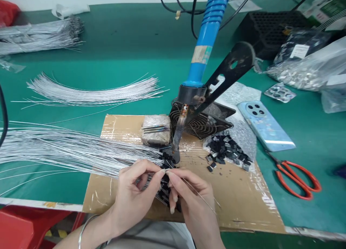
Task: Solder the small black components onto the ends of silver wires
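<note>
My left hand (137,196) and my right hand (191,198) meet fingertip to fingertip over the cardboard (229,198). Each thumb and forefinger pinches a tiny pale piece between them, too small to make out. A thin wire (200,195) runs across my right hand. Just behind and under the hands lies a bundle of white wires (81,148) with black connectors (167,160) at its right end. The metal tip of a blue soldering iron (200,65) points down just above the hands, held in a black stand.
A second wire bundle (94,94) lies at the back left. Loose black connectors (227,150), a black fan (200,123), a blue phone (266,124) and red-handled scissors (297,178) are on the right. A wrapped block (156,133) sits behind the hands.
</note>
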{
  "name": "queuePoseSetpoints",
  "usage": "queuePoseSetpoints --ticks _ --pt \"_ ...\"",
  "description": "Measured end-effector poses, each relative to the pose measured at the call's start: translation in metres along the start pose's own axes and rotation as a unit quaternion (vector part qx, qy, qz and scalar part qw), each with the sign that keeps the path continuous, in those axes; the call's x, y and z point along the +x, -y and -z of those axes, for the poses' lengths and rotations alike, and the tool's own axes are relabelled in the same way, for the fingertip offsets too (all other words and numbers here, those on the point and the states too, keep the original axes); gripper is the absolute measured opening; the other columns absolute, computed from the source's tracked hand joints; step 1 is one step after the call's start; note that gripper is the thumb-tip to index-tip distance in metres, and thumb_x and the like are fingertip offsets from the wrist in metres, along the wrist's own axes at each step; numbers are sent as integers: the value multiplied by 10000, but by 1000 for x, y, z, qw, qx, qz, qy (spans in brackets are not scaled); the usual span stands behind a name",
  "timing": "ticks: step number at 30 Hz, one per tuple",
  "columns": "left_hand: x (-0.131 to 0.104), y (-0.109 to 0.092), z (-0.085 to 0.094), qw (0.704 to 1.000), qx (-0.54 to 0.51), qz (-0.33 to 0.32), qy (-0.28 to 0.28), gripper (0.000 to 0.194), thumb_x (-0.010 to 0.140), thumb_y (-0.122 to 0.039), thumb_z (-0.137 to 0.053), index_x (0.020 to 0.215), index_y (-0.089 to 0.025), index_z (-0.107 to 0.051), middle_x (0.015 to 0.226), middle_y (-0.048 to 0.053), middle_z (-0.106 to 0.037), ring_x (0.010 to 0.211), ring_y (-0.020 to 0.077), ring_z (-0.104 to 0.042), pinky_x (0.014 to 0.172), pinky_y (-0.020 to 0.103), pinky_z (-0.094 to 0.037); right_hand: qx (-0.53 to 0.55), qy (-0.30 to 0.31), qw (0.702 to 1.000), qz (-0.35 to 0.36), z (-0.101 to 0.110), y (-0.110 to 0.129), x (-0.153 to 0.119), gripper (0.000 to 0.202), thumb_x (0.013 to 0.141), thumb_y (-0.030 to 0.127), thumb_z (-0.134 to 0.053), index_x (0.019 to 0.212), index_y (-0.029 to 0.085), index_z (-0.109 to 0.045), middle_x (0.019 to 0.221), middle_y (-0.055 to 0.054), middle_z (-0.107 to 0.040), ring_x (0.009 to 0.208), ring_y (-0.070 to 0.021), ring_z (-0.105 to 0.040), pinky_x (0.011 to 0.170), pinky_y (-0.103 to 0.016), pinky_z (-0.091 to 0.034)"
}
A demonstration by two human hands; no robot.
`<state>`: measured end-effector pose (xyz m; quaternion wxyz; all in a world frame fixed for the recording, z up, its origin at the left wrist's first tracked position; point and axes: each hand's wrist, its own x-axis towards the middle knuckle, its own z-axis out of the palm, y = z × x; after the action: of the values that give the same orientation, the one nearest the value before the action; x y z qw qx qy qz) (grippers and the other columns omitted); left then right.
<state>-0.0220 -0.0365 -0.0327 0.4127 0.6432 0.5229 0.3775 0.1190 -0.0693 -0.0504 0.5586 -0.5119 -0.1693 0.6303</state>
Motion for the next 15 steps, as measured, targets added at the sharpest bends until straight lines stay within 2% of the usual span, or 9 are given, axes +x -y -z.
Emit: queuePoseSetpoints --ticks 6,12,15 --pt "-2 3 -1 1000 20 -14 7 183 963 -138 -635 800 -191 -700 600 -51 -513 523 97 -360 474 243 -278 1 -10 1000 -12 -1 4 -2 211 775 417 -904 784 212 -850 626 27 -646 378 -55 -547 360 -151 -459" --pt "-1 1 2 998 38 -33 31 186 966 -131 -635 805 -193 -705 584 -51 -494 529 106 -351 498 265 -271 25 32 998 -40 6 7 1 202 775 401 -894 745 209 -840 558 33 -599 358 -60 -514 337 -150 -430" --pt "0 0 4 998 46 -38 35 185 960 -126 -630 803 -193 -702 576 -51 -499 527 109 -353 508 273 -274 15 32 998 -60 8 12 2 227 744 404 -909 706 198 -823 556 31 -596 371 -59 -510 345 -148 -428"
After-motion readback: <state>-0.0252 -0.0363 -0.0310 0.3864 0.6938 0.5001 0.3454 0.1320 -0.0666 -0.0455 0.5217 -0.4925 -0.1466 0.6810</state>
